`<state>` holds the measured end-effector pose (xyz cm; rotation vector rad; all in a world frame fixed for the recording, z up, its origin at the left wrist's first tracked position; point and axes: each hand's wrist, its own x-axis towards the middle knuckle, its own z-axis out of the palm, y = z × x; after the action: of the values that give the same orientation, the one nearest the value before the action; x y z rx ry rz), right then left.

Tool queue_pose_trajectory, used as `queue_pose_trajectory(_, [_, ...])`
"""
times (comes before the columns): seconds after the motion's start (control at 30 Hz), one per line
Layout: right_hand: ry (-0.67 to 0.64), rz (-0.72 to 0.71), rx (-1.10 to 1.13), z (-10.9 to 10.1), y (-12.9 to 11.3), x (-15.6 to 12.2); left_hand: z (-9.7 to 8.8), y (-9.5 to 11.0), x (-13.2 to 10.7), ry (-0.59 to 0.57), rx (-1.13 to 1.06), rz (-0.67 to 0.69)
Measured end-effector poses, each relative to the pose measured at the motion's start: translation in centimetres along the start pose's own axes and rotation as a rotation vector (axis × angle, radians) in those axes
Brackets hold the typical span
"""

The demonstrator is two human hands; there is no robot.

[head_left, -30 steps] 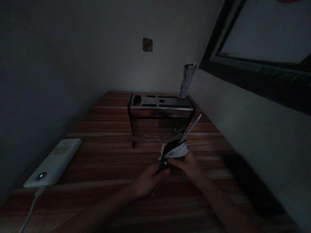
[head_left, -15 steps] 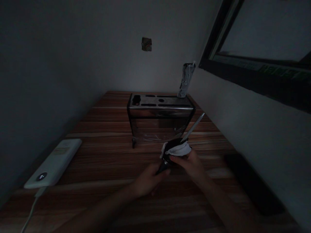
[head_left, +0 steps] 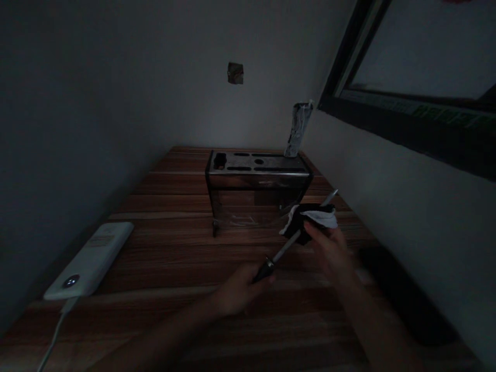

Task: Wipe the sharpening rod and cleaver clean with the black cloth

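My left hand (head_left: 241,290) is closed around the black handle of a honing steel (head_left: 285,247), whose thin grey rod slants up and to the right. My right hand (head_left: 329,248) pinches a black and white cloth (head_left: 304,219) that is wrapped round the rod near its far end. Beyond the cloth, the rod's tip pokes out. Just behind stands a knife block (head_left: 258,181) with a slotted metal top and a see-through body. A handle-like piece covered in crinkled plastic (head_left: 298,129) sticks up from its back right.
A white power bank (head_left: 91,261) with a cable (head_left: 52,341) lies on the left of the wood-grain table (head_left: 166,248). At the right edge rests a dark long object (head_left: 406,297). Walls close in on the left, back and right, with a window frame (head_left: 387,113) at upper right.
My right hand and the cloth have slid along the rod, away from the handle toward the tip. More of the rod shows beside my left hand, which stays nearly in place.
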<state>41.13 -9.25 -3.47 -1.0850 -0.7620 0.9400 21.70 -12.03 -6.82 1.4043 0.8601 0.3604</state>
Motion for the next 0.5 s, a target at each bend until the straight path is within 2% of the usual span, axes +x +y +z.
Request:
queue_pose_trajectory(0.13, [0.115,-0.071,0.082,-0.7,-0.8,1.1,-0.3,-0.3,0.0,0.013,0.098,0.105])
queue_pose_trajectory(0.33, [0.210,-0.214,0.155,-1.6,-2.2,2.0,-0.7,0.0,-0.4,-0.027,0.242,0.159])
queue_pose_trajectory(0.5, [0.277,-0.278,0.211,-1.8,-2.5,2.1,-0.8,-0.1,-0.5,-0.041,0.268,0.165])
